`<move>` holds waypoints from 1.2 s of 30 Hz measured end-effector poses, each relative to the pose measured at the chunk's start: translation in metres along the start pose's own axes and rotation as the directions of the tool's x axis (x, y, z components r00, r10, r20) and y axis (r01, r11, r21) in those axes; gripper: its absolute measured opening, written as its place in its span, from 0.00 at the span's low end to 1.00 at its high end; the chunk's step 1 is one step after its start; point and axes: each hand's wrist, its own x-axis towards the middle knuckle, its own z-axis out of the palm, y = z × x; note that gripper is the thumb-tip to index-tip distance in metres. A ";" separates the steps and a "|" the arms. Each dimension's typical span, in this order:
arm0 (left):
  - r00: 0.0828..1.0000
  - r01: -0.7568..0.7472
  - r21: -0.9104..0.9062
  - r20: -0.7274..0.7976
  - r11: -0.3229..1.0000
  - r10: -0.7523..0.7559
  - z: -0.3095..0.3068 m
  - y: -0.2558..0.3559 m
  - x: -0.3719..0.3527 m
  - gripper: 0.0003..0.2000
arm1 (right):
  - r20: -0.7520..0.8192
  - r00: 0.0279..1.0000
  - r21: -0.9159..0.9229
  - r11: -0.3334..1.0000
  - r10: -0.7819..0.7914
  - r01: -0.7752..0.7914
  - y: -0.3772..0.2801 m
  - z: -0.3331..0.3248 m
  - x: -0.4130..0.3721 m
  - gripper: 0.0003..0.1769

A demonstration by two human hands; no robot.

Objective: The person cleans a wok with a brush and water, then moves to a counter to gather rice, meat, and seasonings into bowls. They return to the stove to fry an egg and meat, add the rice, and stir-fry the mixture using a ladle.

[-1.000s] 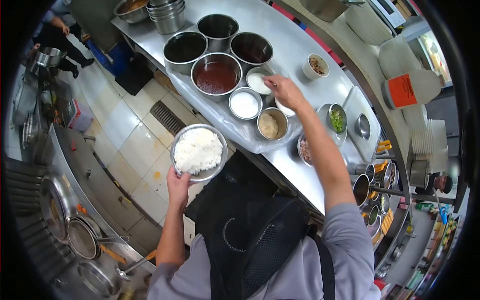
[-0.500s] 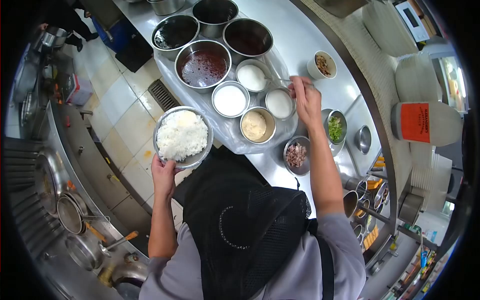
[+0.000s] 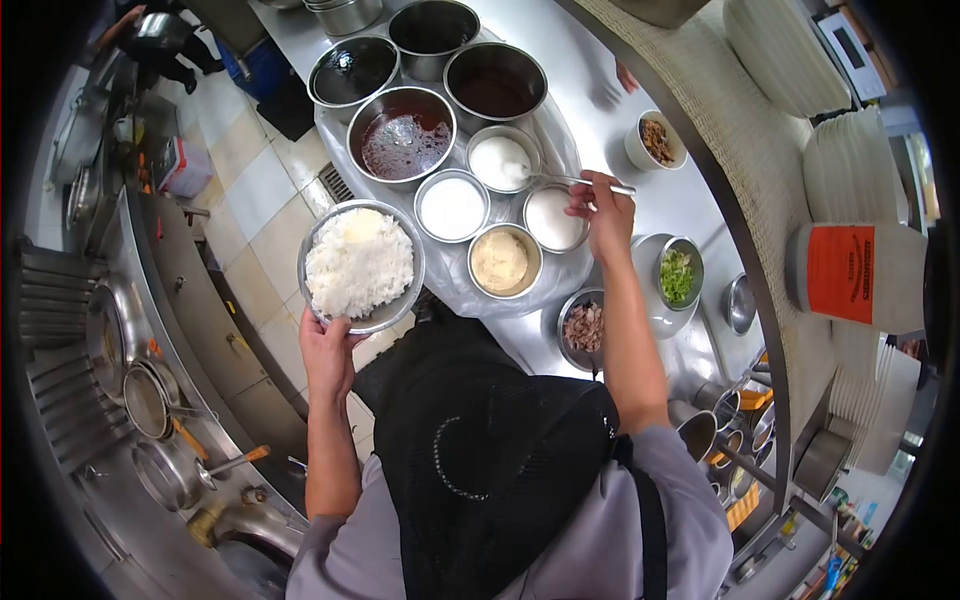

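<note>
My left hand [image 3: 328, 350] grips the near rim of a metal bowl [image 3: 416, 288] heaped with white rice [image 3: 360, 262], held out left of the counter. In my right hand [image 3: 606, 215] is a spoon [image 3: 560, 180], its tip in or just above a metal cup [image 3: 537, 150] of white powder; white grains show on the tip. Close by stand a second cup of white powder [image 3: 420, 222], another white-filled cup [image 3: 528, 228] partly below my right fingers, and a cup of pale yellow powder [image 3: 474, 278].
Large pots of dark liquid [image 3: 352, 150] stand behind the cups. Right of them are bowls of chopped greens [image 3: 697, 262], diced meat [image 3: 583, 328] and brown bits [image 3: 656, 142]. Another person's hand [image 3: 626, 78] shows by the shelf edge [image 3: 690, 110]. A person with a pot [image 3: 162, 32] stands far left.
My right hand has turned, and the spoon now shows clearly with white grains on its tip. The rice bowl stays in my left hand. Another person's fingers have appeared by the shelf.
</note>
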 end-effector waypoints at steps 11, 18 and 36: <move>1.000 -0.006 -0.006 0.026 1.000 0.006 0.018 -0.003 0.007 0.20 | -0.007 1.000 0.026 1.000 0.006 -0.006 0.001 -0.019 -0.004 0.18; 1.000 -0.001 0.057 -0.014 0.998 0.001 0.021 -0.005 0.024 0.20 | 0.085 0.996 0.090 0.996 0.018 -0.026 -0.024 0.000 -0.017 0.19; 0.982 0.161 -0.019 0.099 0.987 -0.159 -0.003 -0.002 0.030 0.19 | 0.364 0.928 -0.407 0.884 -0.074 0.230 -0.043 0.062 -0.047 0.19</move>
